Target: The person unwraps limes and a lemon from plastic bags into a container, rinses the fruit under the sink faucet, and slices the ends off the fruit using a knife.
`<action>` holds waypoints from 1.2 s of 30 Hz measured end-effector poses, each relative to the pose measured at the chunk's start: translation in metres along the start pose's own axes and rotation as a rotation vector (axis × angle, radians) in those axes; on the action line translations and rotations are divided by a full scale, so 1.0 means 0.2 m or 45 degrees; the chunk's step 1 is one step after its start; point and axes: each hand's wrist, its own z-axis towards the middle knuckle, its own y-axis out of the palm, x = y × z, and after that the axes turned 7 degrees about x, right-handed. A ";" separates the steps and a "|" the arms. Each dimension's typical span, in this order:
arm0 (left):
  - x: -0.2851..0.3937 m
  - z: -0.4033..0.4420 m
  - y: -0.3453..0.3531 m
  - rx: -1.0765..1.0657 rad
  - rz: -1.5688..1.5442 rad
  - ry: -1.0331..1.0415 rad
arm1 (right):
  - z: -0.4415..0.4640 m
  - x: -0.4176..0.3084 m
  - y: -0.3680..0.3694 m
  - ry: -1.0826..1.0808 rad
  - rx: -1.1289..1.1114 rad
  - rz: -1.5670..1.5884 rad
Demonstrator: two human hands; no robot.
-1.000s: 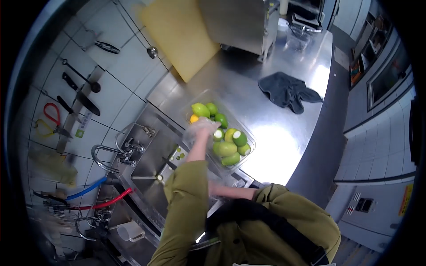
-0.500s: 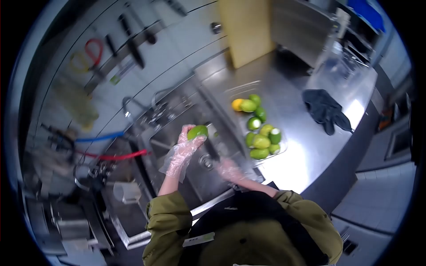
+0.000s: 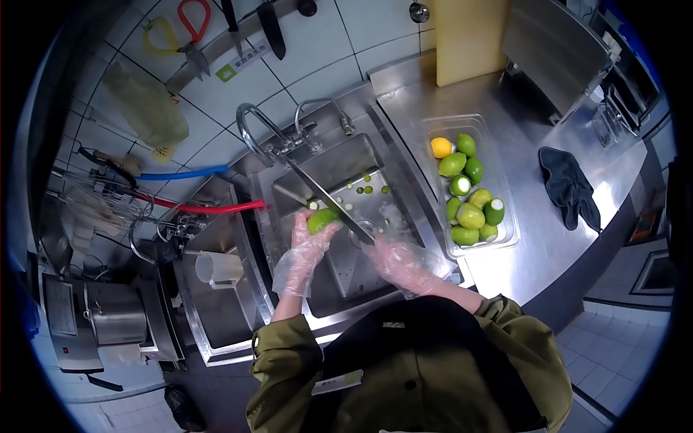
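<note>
Over the metal sink [image 3: 346,281], my left hand [image 3: 302,249], in a clear plastic glove, is closed around a green lime [image 3: 322,221]. My right hand [image 3: 398,263], gloved the same way, grips a knife [image 3: 325,193] whose long blade slants up and left, close beside the lime. Whether the edge touches the fruit I cannot tell. Small cut lime ends [image 3: 368,190] lie scattered on the sink floor below. To the right, a clear plastic tray [image 3: 508,229] holds several limes [image 3: 471,216], some with pale cut ends, and one yellow lemon [image 3: 441,148].
Two faucets [image 3: 281,141] rise behind the sink. A plastic jug [image 3: 219,269] stands in the left basin, near a red hose [image 3: 231,208]. Black gloves [image 3: 569,186] lie on the right counter, and a yellow cutting board [image 3: 471,43] leans at the back.
The view has shifted and sharpened. My right hand has come nearer the lime, and the knife blade now shows plainly beside it. My left hand still holds the lime.
</note>
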 end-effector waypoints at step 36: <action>-0.19 -0.22 0.13 0.505 -0.704 -0.540 | 0.01 -0.09 0.10 0.033 -0.287 -0.105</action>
